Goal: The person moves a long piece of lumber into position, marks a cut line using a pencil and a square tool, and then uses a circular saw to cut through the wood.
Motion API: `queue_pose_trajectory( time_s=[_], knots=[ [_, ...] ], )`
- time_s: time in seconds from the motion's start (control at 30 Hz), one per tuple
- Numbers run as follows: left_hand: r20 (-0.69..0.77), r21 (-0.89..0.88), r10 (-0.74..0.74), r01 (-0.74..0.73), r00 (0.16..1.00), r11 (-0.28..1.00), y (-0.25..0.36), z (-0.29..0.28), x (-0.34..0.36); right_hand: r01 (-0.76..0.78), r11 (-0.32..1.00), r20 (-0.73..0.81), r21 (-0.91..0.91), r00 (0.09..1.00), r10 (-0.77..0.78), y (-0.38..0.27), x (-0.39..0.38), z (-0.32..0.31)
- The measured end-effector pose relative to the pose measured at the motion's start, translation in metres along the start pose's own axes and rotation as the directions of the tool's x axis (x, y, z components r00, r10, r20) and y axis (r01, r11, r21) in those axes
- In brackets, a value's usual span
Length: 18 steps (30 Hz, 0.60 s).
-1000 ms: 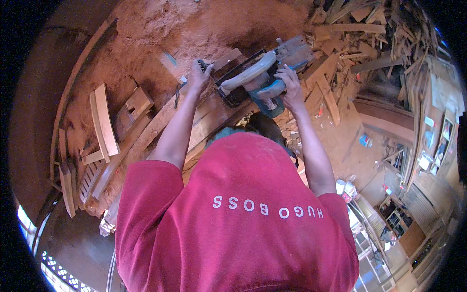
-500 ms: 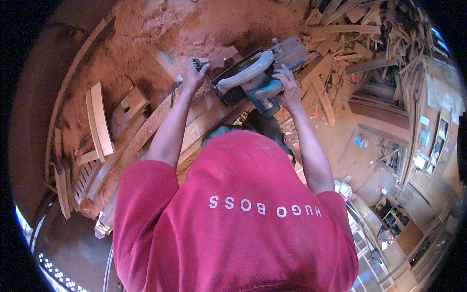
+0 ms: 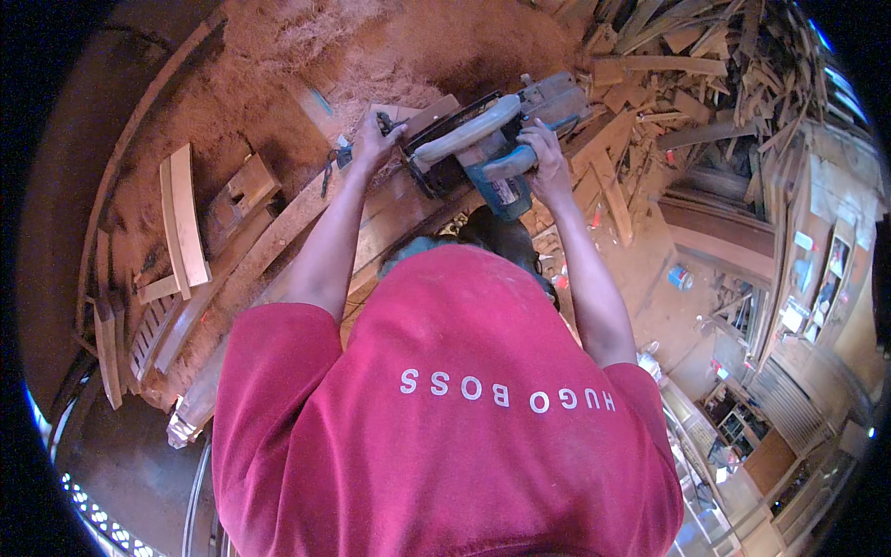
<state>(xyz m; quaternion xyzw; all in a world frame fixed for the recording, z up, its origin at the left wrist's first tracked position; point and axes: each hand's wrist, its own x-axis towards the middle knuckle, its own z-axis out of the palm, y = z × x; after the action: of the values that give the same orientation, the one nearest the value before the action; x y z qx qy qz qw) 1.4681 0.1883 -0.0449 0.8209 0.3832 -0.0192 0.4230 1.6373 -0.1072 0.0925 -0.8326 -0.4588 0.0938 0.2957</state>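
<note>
A teal power saw (image 3: 501,186) with a long pale curved piece and a dark metal base lies across the wooden workbench (image 3: 278,241) ahead of me. My right hand (image 3: 541,158) has its fingers wrapped over the teal handle at the saw's right side. My left hand (image 3: 374,141) is left of the saw, fingers closed round a small black fitting (image 3: 383,121) beside a short board (image 3: 432,111); how it attaches is unclear. A dark cord hangs just left of that hand. My red shirt fills the lower middle.
A heap of wood offcuts (image 3: 705,74) fills the upper right. Pale curved boards (image 3: 186,223) and a notched wooden block (image 3: 243,195) lie at left among sawdust. At right are stacked boards, shelving (image 3: 826,260) and a small blue container (image 3: 680,277).
Over the last second, both hands and the saw have shifted slightly left in the picture, with much of the surroundings. Both hands keep their grips.
</note>
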Motion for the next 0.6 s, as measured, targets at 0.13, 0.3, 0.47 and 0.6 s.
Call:
queue_pose_trajectory(
  time_s=[0.13, 0.3, 0.47, 0.6],
  knots=[
    [-0.084, -0.124, 0.012, -0.023, 0.996, 0.992, -0.009, 0.014, -0.018, -0.004, 1.000, 0.011, -0.017, 1.000, 0.004, -0.002, 0.006, 0.002],
    [-0.040, -0.207, 0.016, -0.024, 0.999, 0.978, -0.007, 0.026, -0.035, 0.007, 1.000, -0.020, 0.000, 1.000, -0.007, -0.004, 0.006, 0.004],
    [0.037, -0.218, -0.026, 0.034, 0.999, 0.975, -0.013, 0.027, -0.032, 0.032, 0.998, -0.004, -0.056, 0.999, -0.032, -0.006, 0.009, 0.000],
    [-0.059, -0.170, 0.067, -0.076, 0.996, 0.983, -0.022, 0.038, -0.037, 0.096, 0.988, 0.059, -0.120, 0.994, -0.090, -0.007, 0.019, -0.013]
  ],
)
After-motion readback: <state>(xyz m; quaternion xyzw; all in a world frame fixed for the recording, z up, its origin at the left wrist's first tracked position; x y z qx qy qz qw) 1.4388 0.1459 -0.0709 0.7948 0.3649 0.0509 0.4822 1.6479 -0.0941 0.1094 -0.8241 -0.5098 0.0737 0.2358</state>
